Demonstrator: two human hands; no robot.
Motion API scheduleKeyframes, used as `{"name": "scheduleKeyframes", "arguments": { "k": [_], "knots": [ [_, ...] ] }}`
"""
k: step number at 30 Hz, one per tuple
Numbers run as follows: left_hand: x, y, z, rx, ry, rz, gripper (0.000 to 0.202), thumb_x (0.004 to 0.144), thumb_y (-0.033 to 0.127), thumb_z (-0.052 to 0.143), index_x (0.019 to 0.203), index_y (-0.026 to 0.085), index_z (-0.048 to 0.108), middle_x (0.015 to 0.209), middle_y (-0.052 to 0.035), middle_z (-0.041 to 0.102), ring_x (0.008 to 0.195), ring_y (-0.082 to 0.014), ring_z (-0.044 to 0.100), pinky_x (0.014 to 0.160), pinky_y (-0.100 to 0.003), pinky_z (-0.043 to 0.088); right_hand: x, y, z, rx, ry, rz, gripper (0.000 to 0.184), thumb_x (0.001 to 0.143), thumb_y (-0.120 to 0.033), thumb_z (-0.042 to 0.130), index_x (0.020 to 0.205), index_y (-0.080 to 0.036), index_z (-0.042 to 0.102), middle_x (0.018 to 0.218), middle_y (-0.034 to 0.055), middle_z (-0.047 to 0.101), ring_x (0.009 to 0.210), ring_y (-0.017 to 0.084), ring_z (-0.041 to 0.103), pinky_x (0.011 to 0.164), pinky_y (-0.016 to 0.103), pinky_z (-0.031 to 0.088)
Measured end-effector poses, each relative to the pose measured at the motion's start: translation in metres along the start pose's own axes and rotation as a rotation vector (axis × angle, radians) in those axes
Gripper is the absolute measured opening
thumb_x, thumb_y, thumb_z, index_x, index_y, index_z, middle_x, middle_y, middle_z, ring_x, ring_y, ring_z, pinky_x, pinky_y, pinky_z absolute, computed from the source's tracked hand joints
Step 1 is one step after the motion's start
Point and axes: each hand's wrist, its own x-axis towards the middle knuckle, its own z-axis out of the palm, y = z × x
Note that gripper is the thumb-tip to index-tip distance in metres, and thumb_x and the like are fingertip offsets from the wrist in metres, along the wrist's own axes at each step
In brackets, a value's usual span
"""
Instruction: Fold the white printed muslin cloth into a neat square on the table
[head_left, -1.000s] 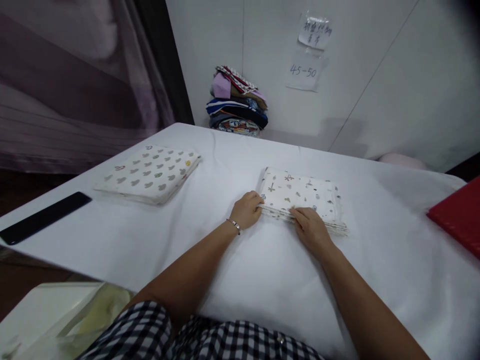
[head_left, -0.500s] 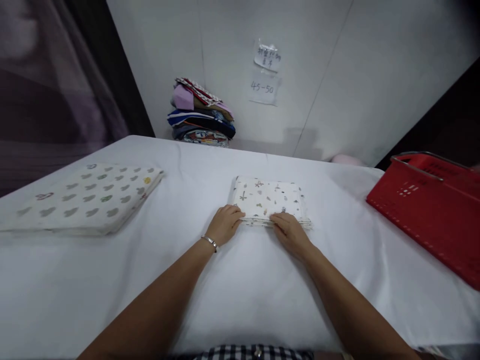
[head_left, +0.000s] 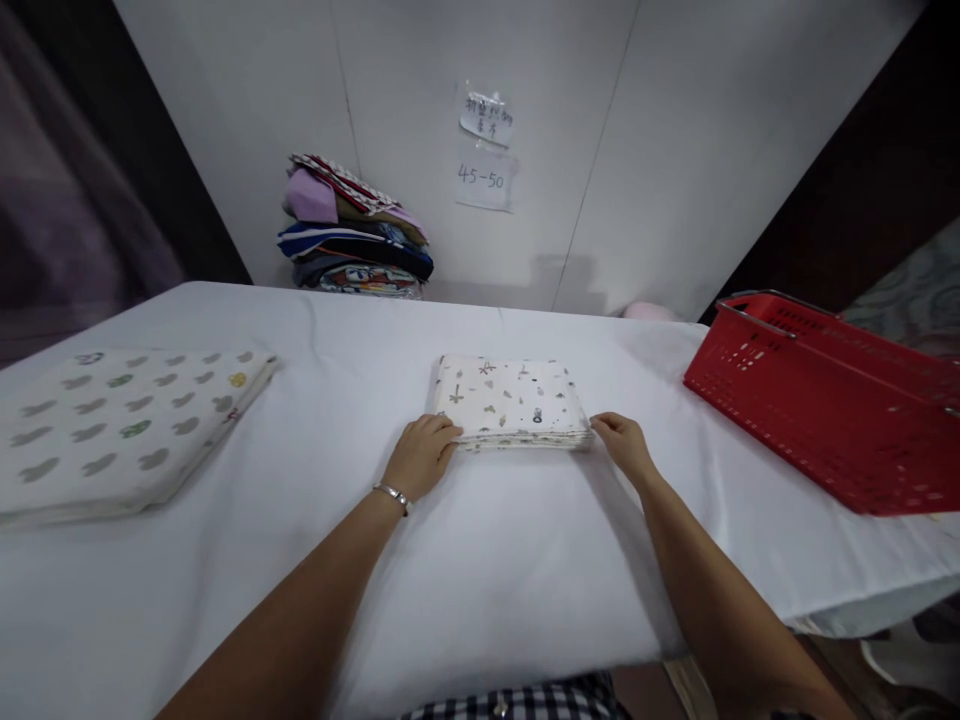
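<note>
A small folded white cloth (head_left: 510, 398) with tiny printed figures lies in the middle of the white-covered table (head_left: 480, 560). My left hand (head_left: 420, 455), with a bracelet on the wrist, has its fingers curled onto the cloth's near left corner. My right hand (head_left: 622, 444) pinches the cloth's near right corner. Both forearms reach forward over the table.
A larger folded white cloth (head_left: 120, 420) with grey shapes lies at the left. A red plastic basket (head_left: 825, 400) stands at the right edge. A pile of coloured folded fabrics (head_left: 352, 232) rests against the back wall, under paper notes (head_left: 486, 150).
My right hand has slid from the middle of the cloth's near edge to its right corner. The view has swung right, bringing the red basket into sight.
</note>
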Motion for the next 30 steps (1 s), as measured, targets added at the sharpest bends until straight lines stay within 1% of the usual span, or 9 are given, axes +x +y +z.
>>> {"name": "scheduleKeyframes", "arguments": {
  "k": [3,6,8,11,13,18,23,27,30],
  "knots": [
    [0.000,0.001,0.000,-0.003,0.000,-0.004,0.022,0.084,0.016,0.047,0.099,0.022,0.062,0.100,-0.0064,0.061,0.097,-0.0222,0.052,0.082,-0.039,0.043,-0.001,-0.011,0.000,-0.112,-0.053,0.054,0.036,0.075,-0.050,0.052,0.064,-0.018,0.061,0.060,0.0010,0.059,0.059,0.015,0.052,0.053,0.025,0.036],
    [0.000,0.001,-0.001,-0.007,0.004,-0.003,0.023,0.083,0.016,0.047,0.099,0.022,0.062,0.101,-0.0068,0.061,0.098,-0.0225,0.052,0.082,-0.040,0.044,0.000,-0.020,-0.001,-0.215,-0.102,0.101,0.036,0.073,-0.053,0.054,0.060,-0.019,0.058,0.057,-0.0001,0.056,0.056,0.014,0.049,0.050,0.024,0.032],
    [0.000,0.002,-0.001,-0.006,0.003,-0.006,0.024,0.083,0.016,0.047,0.100,0.022,0.062,0.101,-0.0069,0.061,0.097,-0.0224,0.052,0.082,-0.040,0.044,0.003,-0.023,-0.001,-0.259,-0.126,0.117,0.034,0.069,-0.050,0.057,0.056,-0.019,0.057,0.054,-0.0003,0.055,0.055,0.014,0.048,0.049,0.024,0.031],
    [0.001,0.002,-0.002,-0.007,0.000,-0.004,0.025,0.083,0.016,0.046,0.100,0.023,0.062,0.100,-0.0065,0.061,0.096,-0.0223,0.052,0.081,-0.040,0.044,0.008,-0.023,0.001,-0.246,-0.137,0.127,0.026,0.063,-0.042,0.062,0.052,-0.019,0.057,0.051,-0.0006,0.053,0.053,0.013,0.047,0.049,0.024,0.030],
    [0.001,0.002,-0.002,-0.010,0.000,-0.002,0.024,0.083,0.016,0.046,0.100,0.023,0.063,0.099,-0.0064,0.061,0.096,-0.0225,0.052,0.081,-0.040,0.044,0.010,-0.020,0.002,-0.210,-0.138,0.133,0.022,0.061,-0.039,0.062,0.053,-0.018,0.058,0.051,-0.0011,0.053,0.053,0.013,0.047,0.050,0.024,0.031],
    [0.001,0.002,-0.001,-0.004,-0.003,0.002,0.024,0.084,0.016,0.046,0.101,0.022,0.062,0.101,-0.0063,0.061,0.097,-0.0227,0.052,0.081,-0.039,0.043,0.009,-0.013,0.000,-0.121,-0.118,0.180,0.025,0.064,-0.042,0.059,0.059,-0.018,0.057,0.051,-0.0031,0.049,0.050,0.011,0.043,0.048,0.024,0.031],
    [0.000,0.001,0.000,0.001,-0.004,0.007,0.024,0.084,0.017,0.046,0.102,0.022,0.062,0.101,-0.0061,0.061,0.098,-0.0227,0.052,0.081,-0.039,0.043,0.005,-0.013,-0.001,-0.096,-0.168,0.233,0.026,0.063,-0.043,0.059,0.058,-0.017,0.055,0.048,-0.0036,0.046,0.049,0.010,0.041,0.049,0.024,0.032],
    [0.000,0.001,0.000,0.007,-0.004,0.006,0.024,0.084,0.016,0.046,0.102,0.021,0.062,0.102,-0.0062,0.061,0.098,-0.0225,0.052,0.082,-0.039,0.043,0.008,-0.018,0.000,-0.137,-0.178,0.241,0.022,0.061,-0.038,0.061,0.058,-0.017,0.057,0.051,-0.0020,0.050,0.053,0.012,0.045,0.051,0.024,0.032],
    [0.001,0.001,0.000,0.008,-0.002,0.007,0.024,0.084,0.015,0.046,0.102,0.020,0.062,0.102,-0.0067,0.061,0.098,-0.0224,0.051,0.083,-0.039,0.043,0.010,-0.023,0.000,-0.162,-0.195,0.249,0.020,0.060,-0.034,0.063,0.053,-0.017,0.056,0.049,-0.0020,0.048,0.053,0.012,0.044,0.050,0.024,0.030]
  ]
}}
